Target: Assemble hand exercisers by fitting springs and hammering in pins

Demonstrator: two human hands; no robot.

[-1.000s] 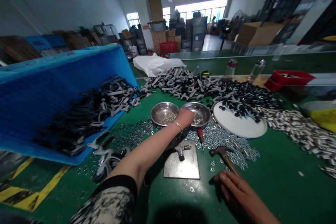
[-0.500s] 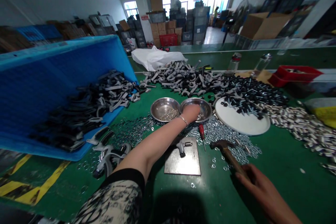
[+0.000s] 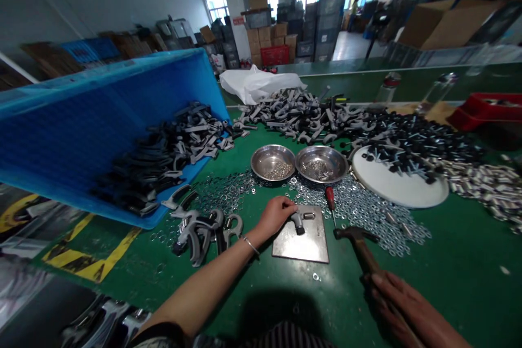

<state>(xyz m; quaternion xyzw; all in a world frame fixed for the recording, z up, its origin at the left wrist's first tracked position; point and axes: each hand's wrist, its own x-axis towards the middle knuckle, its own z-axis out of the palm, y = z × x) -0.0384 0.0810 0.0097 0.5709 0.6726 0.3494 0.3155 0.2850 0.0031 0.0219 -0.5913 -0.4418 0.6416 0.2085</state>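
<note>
My left hand (image 3: 277, 218) is at the left edge of a flat metal plate (image 3: 299, 250), its thumb and fingers pinched together. Whatever sits between the fingertips is too small to make out. Right beside them, a grey metal part with a dark end (image 3: 299, 223) and a threaded piece (image 3: 310, 216) lie on the plate. My right hand (image 3: 402, 304) is wrapped round the wooden handle of a hammer (image 3: 362, 250), whose head rests near the table to the right of the plate. A red-handled screwdriver (image 3: 330, 198) lies between plate and washers.
Behind the plate stand two steel bowls, one with small rings (image 3: 261, 160), one with small pins (image 3: 310, 157). Loose washers (image 3: 367, 204) spread around them. A blue crate (image 3: 122, 81) of clamp parts tilts at left; a white round tray (image 3: 391, 190) holds black-headed screws.
My left hand has come out of the right-hand steel bowl and back to the metal plate, fingers pinched. My right hand still grips the hammer. The view has shifted slightly.
</note>
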